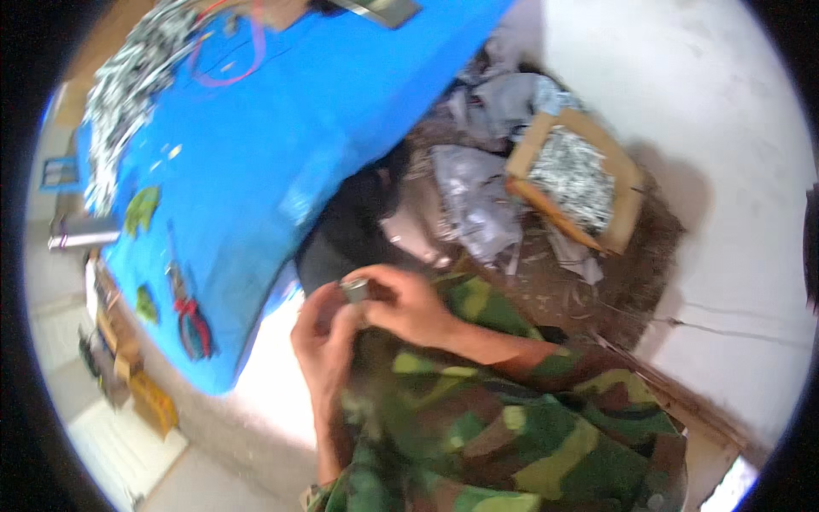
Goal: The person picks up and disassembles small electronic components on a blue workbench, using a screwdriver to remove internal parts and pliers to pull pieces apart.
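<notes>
Both hands meet in front of my body, just off the near edge of the blue-covered table. Between their fingertips is a small silvery metal piece [354,288], blurred and partly covered, so its exact kind is unclear. My left hand [322,334] pinches it from the left with bent fingers. From the right, my right hand [408,305] closes its thumb and fingers on the same piece. Pliers [193,320] with red and dark handles lie on the blue sheet [247,162], left of my hands.
Thin silvery strips [128,119] are heaped along the table's far left. A pink loop [256,51] and two green scraps [142,211] lie on the sheet. To the right, a cardboard box [630,209] holds many small metal pieces, beside grey plastic bags [478,192] on the floor.
</notes>
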Demonstrator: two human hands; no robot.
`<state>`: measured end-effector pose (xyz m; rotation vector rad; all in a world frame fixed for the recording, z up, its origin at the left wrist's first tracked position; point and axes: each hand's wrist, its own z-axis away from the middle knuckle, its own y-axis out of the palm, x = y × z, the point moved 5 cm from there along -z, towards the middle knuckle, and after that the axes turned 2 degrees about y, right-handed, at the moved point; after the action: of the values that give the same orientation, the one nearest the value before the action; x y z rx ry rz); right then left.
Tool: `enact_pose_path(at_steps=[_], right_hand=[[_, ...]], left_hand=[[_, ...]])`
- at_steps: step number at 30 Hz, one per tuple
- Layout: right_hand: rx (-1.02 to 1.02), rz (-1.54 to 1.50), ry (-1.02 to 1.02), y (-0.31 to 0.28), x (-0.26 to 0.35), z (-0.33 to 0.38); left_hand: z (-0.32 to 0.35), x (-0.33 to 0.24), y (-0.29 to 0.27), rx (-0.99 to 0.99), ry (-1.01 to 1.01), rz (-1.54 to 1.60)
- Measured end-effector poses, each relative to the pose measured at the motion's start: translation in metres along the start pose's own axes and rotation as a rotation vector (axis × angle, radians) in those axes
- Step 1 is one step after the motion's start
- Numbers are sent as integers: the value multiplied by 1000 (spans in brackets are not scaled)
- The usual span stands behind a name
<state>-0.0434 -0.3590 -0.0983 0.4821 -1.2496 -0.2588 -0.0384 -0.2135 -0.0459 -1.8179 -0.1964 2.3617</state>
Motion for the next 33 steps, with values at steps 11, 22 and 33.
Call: enact_pose_path(at_steps=[11, 22, 33], right_hand=[[82, 355, -33, 24, 34, 13], [157, 273, -39, 31, 46, 8], [82, 595, -432, 36, 56, 9]], left_hand=[[13, -20, -21, 5, 135, 58], [22, -15, -30, 30, 121, 99], [32, -10, -25, -49, 148, 106]])
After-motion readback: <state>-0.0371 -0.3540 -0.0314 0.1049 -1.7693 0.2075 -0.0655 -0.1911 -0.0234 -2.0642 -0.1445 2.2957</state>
